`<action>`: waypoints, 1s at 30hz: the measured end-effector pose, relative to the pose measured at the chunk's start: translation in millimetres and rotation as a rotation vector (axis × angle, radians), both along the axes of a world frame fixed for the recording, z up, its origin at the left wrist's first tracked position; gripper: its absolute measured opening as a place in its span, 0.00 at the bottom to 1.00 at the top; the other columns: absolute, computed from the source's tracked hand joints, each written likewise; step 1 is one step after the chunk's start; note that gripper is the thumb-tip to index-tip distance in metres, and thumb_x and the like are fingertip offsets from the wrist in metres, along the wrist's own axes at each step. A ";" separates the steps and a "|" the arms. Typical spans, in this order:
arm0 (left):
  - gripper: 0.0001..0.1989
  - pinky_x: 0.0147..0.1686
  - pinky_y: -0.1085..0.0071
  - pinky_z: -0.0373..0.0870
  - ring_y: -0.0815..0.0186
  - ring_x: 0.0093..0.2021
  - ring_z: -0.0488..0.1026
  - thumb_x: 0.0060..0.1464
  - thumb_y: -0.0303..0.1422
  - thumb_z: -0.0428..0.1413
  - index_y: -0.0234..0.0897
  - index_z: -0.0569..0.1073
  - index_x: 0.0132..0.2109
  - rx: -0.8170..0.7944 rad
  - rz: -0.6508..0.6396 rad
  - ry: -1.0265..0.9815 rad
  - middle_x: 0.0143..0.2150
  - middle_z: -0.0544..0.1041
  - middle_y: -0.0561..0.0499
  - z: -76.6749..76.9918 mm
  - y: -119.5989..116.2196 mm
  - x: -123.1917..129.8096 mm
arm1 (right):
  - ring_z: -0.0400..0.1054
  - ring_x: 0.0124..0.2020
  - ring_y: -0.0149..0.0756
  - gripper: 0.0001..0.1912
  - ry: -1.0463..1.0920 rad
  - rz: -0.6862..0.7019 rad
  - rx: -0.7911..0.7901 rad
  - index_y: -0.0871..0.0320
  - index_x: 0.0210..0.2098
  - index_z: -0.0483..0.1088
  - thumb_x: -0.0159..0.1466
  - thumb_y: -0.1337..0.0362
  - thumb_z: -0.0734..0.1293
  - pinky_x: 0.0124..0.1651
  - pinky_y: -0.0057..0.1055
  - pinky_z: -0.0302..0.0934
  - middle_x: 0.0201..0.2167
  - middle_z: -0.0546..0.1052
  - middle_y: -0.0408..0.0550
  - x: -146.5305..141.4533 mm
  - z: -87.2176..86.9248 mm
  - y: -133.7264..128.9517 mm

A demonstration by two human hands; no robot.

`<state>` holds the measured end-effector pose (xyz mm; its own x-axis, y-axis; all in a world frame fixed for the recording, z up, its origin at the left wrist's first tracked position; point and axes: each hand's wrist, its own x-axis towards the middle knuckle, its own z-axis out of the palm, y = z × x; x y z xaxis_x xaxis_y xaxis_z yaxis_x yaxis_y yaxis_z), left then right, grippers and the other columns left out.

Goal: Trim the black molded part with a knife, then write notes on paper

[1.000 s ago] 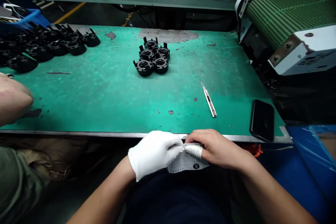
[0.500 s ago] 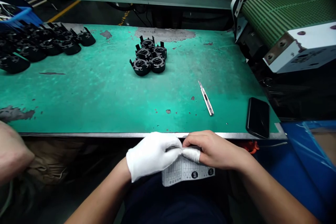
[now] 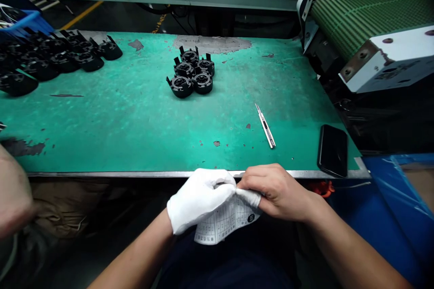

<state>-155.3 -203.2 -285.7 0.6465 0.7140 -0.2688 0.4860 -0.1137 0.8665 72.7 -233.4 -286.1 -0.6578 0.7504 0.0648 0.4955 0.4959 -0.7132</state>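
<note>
My left hand (image 3: 201, 198), in a white glove, is closed with thumb and fingers pinched on a sheet of paper (image 3: 224, 225). The sheet bears a printed grid with a dark round mark and hangs below the hands at the table's front edge. Bare except for a white wrap on the thumb, my right hand (image 3: 280, 189) pinches the same sheet close beside the left fingertips. The fingers cover the sheet's upper edge. Beyond the hands, a slim utility knife (image 3: 265, 126) lies on the green table (image 3: 135, 131).
Several round black plastic parts (image 3: 181, 86) stand grouped mid-table, and more black parts (image 3: 42, 68) crowd the left. A black phone (image 3: 332, 150) rests at the right corner. A green conveyor belt (image 3: 369, 9) juts in at upper right. Another person's arm (image 3: 13, 192) shows at left.
The sheet's lower part has swung left and tilted, and one of its dark round marks is out of sight. Both hands stay pinched together, nearly in place. The other person's arm has shifted slightly.
</note>
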 end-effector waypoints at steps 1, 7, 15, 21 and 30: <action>0.12 0.33 0.74 0.60 0.71 0.31 0.67 0.60 0.31 0.52 0.36 0.73 0.29 -0.001 0.002 0.002 0.29 0.73 0.56 -0.2 -0.1 0.4 | 0.71 0.36 0.35 0.11 -0.004 -0.003 0.011 0.57 0.45 0.75 0.72 0.63 0.62 0.38 0.32 0.60 0.36 0.78 0.47 -0.1 -0.9 -0.6; 0.13 0.33 0.73 0.62 0.69 0.32 0.67 0.62 0.34 0.51 0.36 0.72 0.29 -0.020 0.024 -0.004 0.30 0.72 0.55 -1.0 1.5 0.9 | 0.71 0.38 0.37 0.09 0.018 -0.021 0.037 0.57 0.46 0.74 0.71 0.66 0.62 0.39 0.33 0.61 0.38 0.78 0.48 0.0 -4.5 -3.9; 0.14 0.39 0.72 0.67 0.66 0.37 0.73 0.64 0.39 0.51 0.38 0.77 0.37 0.010 0.061 0.072 0.37 0.79 0.53 9.5 8.2 -3.8 | 0.74 0.44 0.38 0.12 0.047 -0.160 -0.095 0.54 0.52 0.73 0.69 0.68 0.64 0.45 0.33 0.66 0.44 0.80 0.49 13.8 -3.9 -1.9; 0.14 0.36 0.72 0.67 0.66 0.35 0.72 0.63 0.40 0.52 0.37 0.75 0.35 -0.038 0.205 0.030 0.34 0.77 0.53 11.3 14.1 -4.3 | 0.73 0.41 0.37 0.11 0.207 -0.146 0.040 0.53 0.51 0.73 0.70 0.68 0.65 0.43 0.33 0.66 0.42 0.80 0.50 16.3 -5.6 -4.1; 0.13 0.37 0.72 0.68 0.65 0.37 0.72 0.62 0.41 0.54 0.36 0.75 0.36 -0.096 0.310 -0.064 0.35 0.76 0.52 13.7 20.1 -10.1 | 0.71 0.42 0.36 0.11 0.172 -0.275 -0.160 0.52 0.50 0.72 0.68 0.67 0.68 0.43 0.32 0.65 0.44 0.77 0.48 22.9 -5.7 -5.5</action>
